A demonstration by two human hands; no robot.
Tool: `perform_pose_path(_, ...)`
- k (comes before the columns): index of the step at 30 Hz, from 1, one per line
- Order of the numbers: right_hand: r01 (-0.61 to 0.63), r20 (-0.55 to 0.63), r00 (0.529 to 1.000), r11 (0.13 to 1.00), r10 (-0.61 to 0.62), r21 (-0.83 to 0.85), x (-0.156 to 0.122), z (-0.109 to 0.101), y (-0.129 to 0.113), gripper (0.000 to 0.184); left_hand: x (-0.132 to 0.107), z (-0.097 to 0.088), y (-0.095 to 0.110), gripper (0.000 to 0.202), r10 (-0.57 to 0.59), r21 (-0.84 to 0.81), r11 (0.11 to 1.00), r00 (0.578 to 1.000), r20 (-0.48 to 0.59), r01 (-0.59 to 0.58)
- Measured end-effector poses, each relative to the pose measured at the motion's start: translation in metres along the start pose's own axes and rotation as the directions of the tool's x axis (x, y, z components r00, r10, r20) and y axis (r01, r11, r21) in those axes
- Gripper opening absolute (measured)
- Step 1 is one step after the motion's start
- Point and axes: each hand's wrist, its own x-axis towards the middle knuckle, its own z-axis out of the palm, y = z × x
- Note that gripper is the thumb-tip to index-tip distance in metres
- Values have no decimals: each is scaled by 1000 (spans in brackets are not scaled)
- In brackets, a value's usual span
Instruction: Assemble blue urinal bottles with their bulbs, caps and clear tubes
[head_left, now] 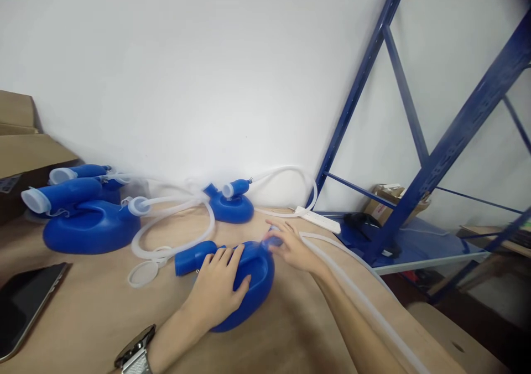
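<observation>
A blue plastic urinal bottle [258,294] lies on the table in front of me. My left hand [219,285] is wrapped over its top, fingers across the handle and thumb on the near side. A blue tube-shaped cup [194,256] sticks out to the left from under that hand. My right hand [293,247] pinches a translucent cap [271,237] at the bottle's right-hand neck, its fingertips closed around it. Close behind the right wrist runs a long white hose [348,277]; its joint with the cap is hidden.
More blue bottles [93,230] with capped cups and hoses stand at left, another bottle [234,208] by the wall. A round white lid [143,274] and a tablet [29,302] lie at left. Beyond them is a cardboard box [33,152]; right are a power strip [318,219] and blue rack [435,158].
</observation>
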Motion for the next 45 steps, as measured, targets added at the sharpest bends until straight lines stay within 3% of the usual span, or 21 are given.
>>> perform_pose_path(3,-8,-23,1000,999,9,50,15,8,1,13,-2,0,4,55,0,107,994,999,-33,4)
perform_pose_path(9,-11,-65,998,982,24,190,33,19,2,28,-8,9,3,56,3,173,985,987,-159,25)
perform_pose_path(14,-49,-204,971,940,124,337,38,29,0,37,-9,10,0,58,-16,177,983,987,-161,45)
perform_pose_path(17,-52,-343,913,896,222,440,45,42,-2,35,-10,12,-1,56,-16,162,986,984,-178,46)
perform_pose_path(21,-20,-503,787,829,358,559,62,61,-3,30,-13,18,-3,58,-5,109,994,977,-214,29)
perform_pose_path(24,3,-544,716,778,437,629,80,64,4,35,-16,21,-7,62,-25,73,996,976,-216,42)
perform_pose_path(26,2,-527,704,741,476,672,90,59,14,43,-19,23,-10,65,-2,58,998,980,-199,14)
perform_pose_path(28,-17,-479,725,708,495,706,95,50,26,51,-24,25,-13,71,33,58,998,983,-178,-23)
perform_pose_path(32,-72,-358,814,692,457,719,92,31,47,56,-31,30,-17,79,43,91,995,988,-149,-29)
perform_pose_path(35,-71,-361,824,711,438,700,87,25,59,57,-31,29,-17,75,57,110,993,990,-126,-43)
perform_pose_path(39,-102,-364,805,715,467,692,79,36,73,58,-26,18,-11,63,12,201,980,993,-118,12)
perform_pose_path(42,-182,-224,867,701,445,690,70,54,75,56,-23,7,-6,54,-13,276,960,991,-131,49)
perform_pose_path(45,-220,-64,935,712,348,667,65,61,67,52,-20,-7,-7,52,-25,285,957,996,-88,49)
